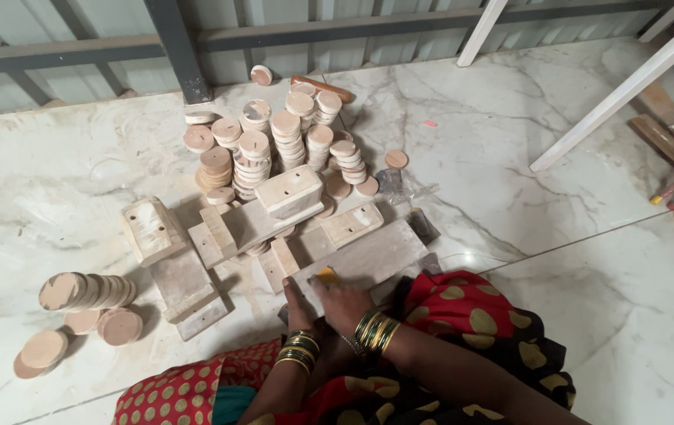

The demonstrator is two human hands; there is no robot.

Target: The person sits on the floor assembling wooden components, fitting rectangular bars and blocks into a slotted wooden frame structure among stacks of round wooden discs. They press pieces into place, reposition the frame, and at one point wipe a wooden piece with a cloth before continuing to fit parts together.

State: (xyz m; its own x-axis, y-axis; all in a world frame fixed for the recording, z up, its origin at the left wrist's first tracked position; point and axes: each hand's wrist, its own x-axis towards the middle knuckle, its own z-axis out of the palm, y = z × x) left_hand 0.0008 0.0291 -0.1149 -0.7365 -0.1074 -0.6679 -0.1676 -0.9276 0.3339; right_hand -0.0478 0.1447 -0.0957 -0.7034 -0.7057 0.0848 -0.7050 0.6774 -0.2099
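Observation:
My right hand (346, 301) presses a small orange-yellow piece (326, 275) onto a flat wooden board (376, 253) that lies on the marble floor in front of my lap. Its fingers are curled over the piece. Just left of it, my left hand (298, 305) grips the near edge of the same board. Both wrists carry gold and green bangles. What the orange-yellow piece is made of cannot be made out.
Stacks of round wooden discs (274, 142) stand beyond the board, near a metal wall. Wooden blocks (290, 190) and stepped pieces (152, 228) lie between. A row of discs (89, 291) and loose discs (44, 349) sit at the left. White poles (620, 90) slant at the right.

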